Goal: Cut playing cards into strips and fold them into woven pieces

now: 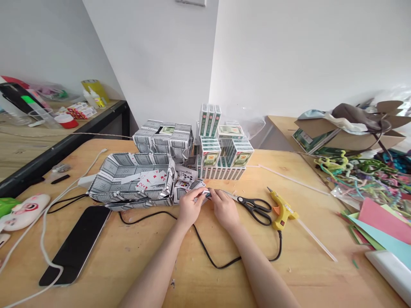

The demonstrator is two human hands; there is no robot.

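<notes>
My left hand [189, 208] and my right hand [226, 208] meet over the middle of the table, fingertips pinched on a small playing card [207, 193]. Most of the card is hidden by my fingers. Close behind my left hand lie loose playing cards [187, 175]. To the left sits an open box built of folded cards [109, 171], with several loose cards [153, 179] inside. Black-handled scissors [257, 209] lie just right of my right hand, their blades partly hidden behind it. Beyond them rests a yellow hot glue gun [283, 211] with a glue stick in its back.
Behind stand a second card-built box [163, 137] and stacked card packs [221, 158]. A black cord [208, 254] loops under my forearms. At left lie a phone [77, 244] and a white cable [43, 239]; at right, coloured paper [382, 224] and pipe cleaners [362, 184].
</notes>
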